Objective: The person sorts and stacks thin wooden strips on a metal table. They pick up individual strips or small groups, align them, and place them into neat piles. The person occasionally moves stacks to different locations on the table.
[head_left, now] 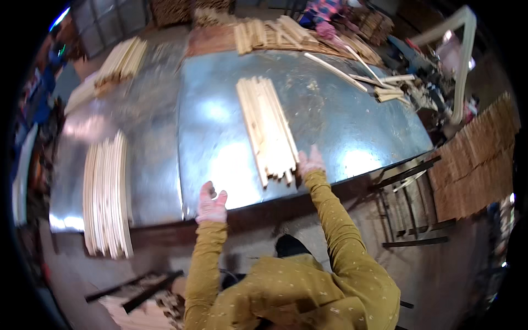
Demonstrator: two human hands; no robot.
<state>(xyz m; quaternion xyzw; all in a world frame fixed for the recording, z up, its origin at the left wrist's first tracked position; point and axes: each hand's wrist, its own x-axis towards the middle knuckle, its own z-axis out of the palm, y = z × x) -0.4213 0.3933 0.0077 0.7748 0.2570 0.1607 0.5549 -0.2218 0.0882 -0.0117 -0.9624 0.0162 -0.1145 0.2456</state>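
Note:
A bundle of pale wooden strips (265, 126) lies lengthwise on the shiny metal-topped table (214, 71), its near ends uneven. My right hand (311, 160), in a pinkish glove, is at the bundle's near right corner with its fingers stretched out; whether it touches the wood I cannot tell. My left hand (212, 204), gloved alike, hovers at the table's front edge, left of the bundle. Its thumb and fingers are apart and nothing is in them. Farther left, another stack of wooden strips (106, 192) overhangs the front edge.
More strips (121, 60) lie at the far left. Across the table, a person (328, 30) in pink gloves is beside wooden pieces (275, 33). Loose strips (388, 85) lie at the far right. A brown stack (473, 159) stands right of the table, near metal bars (415, 242).

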